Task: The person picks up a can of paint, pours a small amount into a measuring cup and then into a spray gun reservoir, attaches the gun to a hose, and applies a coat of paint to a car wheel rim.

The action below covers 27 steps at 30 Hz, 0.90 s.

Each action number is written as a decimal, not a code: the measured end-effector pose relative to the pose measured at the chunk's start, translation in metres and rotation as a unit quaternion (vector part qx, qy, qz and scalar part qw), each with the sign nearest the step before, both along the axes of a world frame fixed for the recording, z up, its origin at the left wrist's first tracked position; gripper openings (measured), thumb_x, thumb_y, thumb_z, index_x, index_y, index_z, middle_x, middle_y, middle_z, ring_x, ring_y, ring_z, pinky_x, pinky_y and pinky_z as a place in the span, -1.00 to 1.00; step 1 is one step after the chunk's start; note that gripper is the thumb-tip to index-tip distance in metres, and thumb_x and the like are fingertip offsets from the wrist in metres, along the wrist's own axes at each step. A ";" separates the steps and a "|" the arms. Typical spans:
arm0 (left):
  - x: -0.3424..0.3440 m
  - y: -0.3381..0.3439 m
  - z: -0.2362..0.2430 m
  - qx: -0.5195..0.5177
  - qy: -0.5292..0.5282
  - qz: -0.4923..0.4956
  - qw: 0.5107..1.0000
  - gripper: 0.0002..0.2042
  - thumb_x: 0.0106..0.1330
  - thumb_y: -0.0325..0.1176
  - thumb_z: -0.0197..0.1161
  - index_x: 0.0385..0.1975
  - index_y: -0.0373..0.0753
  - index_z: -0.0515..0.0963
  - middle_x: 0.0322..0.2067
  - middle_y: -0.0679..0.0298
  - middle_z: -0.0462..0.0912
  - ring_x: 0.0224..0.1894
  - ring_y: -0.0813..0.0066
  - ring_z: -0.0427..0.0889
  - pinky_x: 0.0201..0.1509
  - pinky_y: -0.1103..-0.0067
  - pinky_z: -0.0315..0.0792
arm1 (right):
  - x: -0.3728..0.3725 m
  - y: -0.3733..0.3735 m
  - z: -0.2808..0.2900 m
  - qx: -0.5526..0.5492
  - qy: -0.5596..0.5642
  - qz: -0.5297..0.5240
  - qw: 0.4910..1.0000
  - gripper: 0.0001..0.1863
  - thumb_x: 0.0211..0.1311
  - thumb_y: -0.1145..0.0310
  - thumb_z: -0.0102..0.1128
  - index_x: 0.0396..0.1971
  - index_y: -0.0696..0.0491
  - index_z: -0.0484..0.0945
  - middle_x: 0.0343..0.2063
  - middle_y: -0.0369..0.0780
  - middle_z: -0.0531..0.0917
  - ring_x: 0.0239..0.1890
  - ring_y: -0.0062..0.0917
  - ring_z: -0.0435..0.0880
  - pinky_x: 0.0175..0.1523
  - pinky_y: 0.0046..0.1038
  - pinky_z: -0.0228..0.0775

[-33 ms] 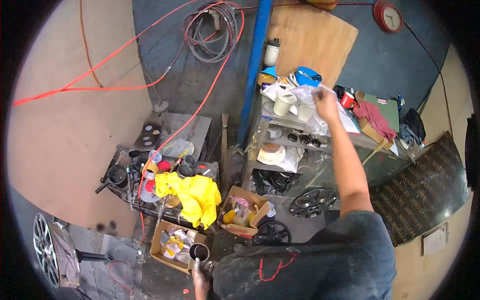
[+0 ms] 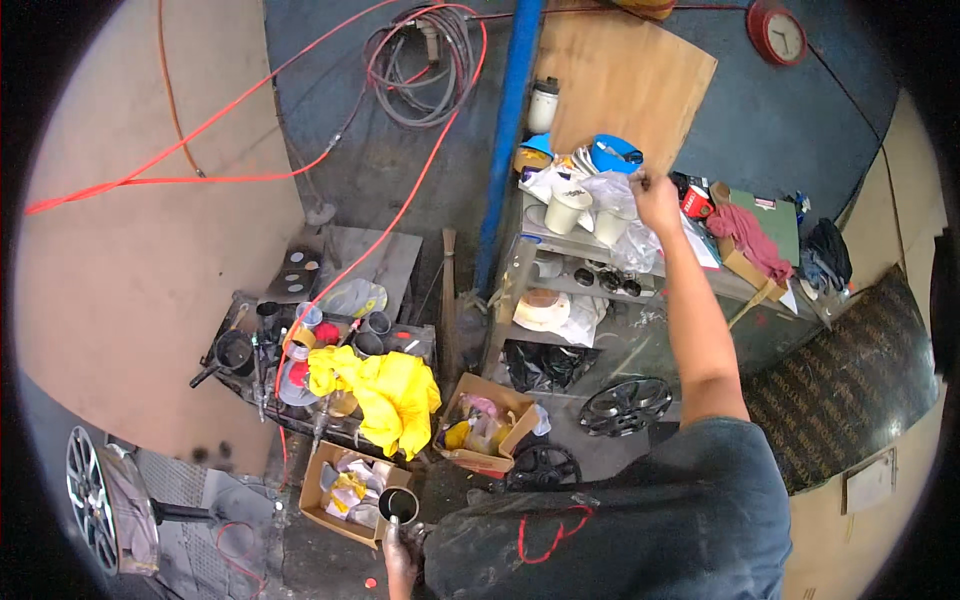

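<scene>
My left hand (image 2: 402, 548) is low in the view, wrapped round a dark-lined cup (image 2: 398, 504). The cup is tilted so its dark inside shows, beside a cardboard box of crumpled waste (image 2: 322, 503). My right arm is stretched out over the cluttered bench top (image 2: 660, 275). My right hand (image 2: 657, 206) is closed at the fingertips, and what they hold, if anything, is too small to make out. Close to it are a clear plastic bag (image 2: 632, 246), two white tubs, one of them a printed tub (image 2: 568, 208), and a blue container (image 2: 614, 154).
A dark work stand (image 2: 350, 433) at left carries cups, a pan and a yellow cloth (image 2: 395, 390). Another waste box (image 2: 520, 445) sits beside it. A red hose (image 2: 400, 205) hangs across the view. Wheels (image 2: 90, 495) stand at far left; black wheel covers (image 2: 625, 405) lie under the bench.
My right hand has shifted slightly to the right above the bench. My left hand keeps hold of the cup in nearly the same place.
</scene>
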<state>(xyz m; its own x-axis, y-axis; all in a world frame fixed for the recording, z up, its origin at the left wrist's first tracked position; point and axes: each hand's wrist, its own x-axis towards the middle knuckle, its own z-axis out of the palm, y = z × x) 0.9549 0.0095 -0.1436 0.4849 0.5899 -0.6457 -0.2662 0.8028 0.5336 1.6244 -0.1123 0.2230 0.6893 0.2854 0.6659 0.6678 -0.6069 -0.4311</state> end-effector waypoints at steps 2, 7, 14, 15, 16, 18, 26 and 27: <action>0.007 -0.003 0.001 0.023 0.042 -0.045 0.998 -0.56 0.41 0.05 0.11 0.02 -0.20 0.49 -0.30 0.30 0.67 -0.28 0.44 0.65 -0.19 0.48 0.52 | 0.053 -0.007 0.000 -0.071 -0.011 0.005 0.997 -0.77 0.12 0.32 0.20 -0.35 0.16 0.68 -0.34 0.07 0.69 -0.21 -0.09 0.71 -0.08 -0.17 0.50; 0.016 0.003 0.013 0.027 0.068 -0.080 0.994 -0.71 0.41 -0.14 0.17 -0.02 -0.16 0.46 -0.28 0.30 0.61 -0.31 0.43 0.66 -0.23 0.45 0.57 | 0.121 -0.002 -0.021 -0.304 -0.008 -0.032 0.952 -0.77 0.06 0.29 0.25 -0.41 0.16 0.68 -0.30 0.09 0.67 -0.16 -0.06 0.68 -0.02 -0.18 0.50; 0.013 -0.010 0.028 0.047 0.031 0.017 0.998 -0.69 0.42 -0.17 0.14 0.06 -0.13 0.41 -0.27 0.32 0.56 -0.37 0.46 0.63 -0.24 0.40 0.61 | 0.123 0.018 -0.039 -0.308 0.085 -0.095 0.943 -0.75 0.13 0.32 0.13 -0.23 0.03 0.71 -0.14 0.04 0.67 -0.05 -0.13 0.67 0.08 -0.19 0.49; 0.011 -0.011 0.021 0.047 0.028 0.019 0.998 -0.69 0.43 -0.16 0.13 0.07 -0.12 0.40 -0.26 0.31 0.56 -0.38 0.44 0.64 -0.26 0.39 0.62 | 0.139 0.013 -0.044 -0.316 0.078 -0.096 0.941 -0.73 0.15 0.30 0.14 -0.24 0.09 0.70 -0.14 0.05 0.67 -0.05 -0.13 0.67 0.08 -0.18 0.49; 0.010 -0.014 0.020 0.046 0.030 0.030 0.998 -0.69 0.43 -0.17 0.12 0.09 -0.11 0.41 -0.26 0.30 0.58 -0.37 0.42 0.66 -0.28 0.40 0.62 | 0.150 0.012 -0.047 -0.322 0.075 -0.089 0.940 -0.73 0.15 0.30 0.14 -0.24 0.09 0.70 -0.14 0.05 0.67 -0.05 -0.13 0.67 0.08 -0.18 0.49; 0.010 -0.018 0.022 0.012 0.037 0.044 0.998 -0.72 0.44 -0.19 0.12 0.03 -0.15 0.44 -0.29 0.28 0.61 -0.37 0.42 0.68 -0.27 0.44 0.62 | 0.168 0.021 -0.049 -0.439 0.053 -0.084 0.893 -0.67 0.23 0.28 0.05 -0.17 0.18 0.64 -0.03 0.04 0.64 0.05 -0.12 0.61 0.13 -0.16 0.44; 0.005 -0.036 0.040 0.059 0.114 0.045 0.991 -0.77 0.39 -0.13 0.20 -0.19 -0.16 0.51 -0.39 0.38 0.60 -0.40 0.59 0.60 -0.36 0.61 0.48 | 0.188 0.014 -0.077 -0.339 -0.197 0.029 0.920 -0.79 0.17 0.38 0.07 -0.29 0.18 0.57 -0.28 0.06 0.65 -0.19 -0.05 0.64 -0.06 -0.09 0.49; 0.004 -0.039 0.040 0.056 0.115 0.043 0.991 -0.76 0.40 -0.13 0.20 -0.16 -0.17 0.51 -0.40 0.39 0.59 -0.40 0.59 0.61 -0.36 0.62 0.48 | 0.193 0.014 -0.082 -0.362 -0.189 0.005 0.913 -0.79 0.16 0.36 0.11 -0.31 0.19 0.58 -0.31 0.05 0.64 -0.22 -0.07 0.64 -0.11 -0.09 0.48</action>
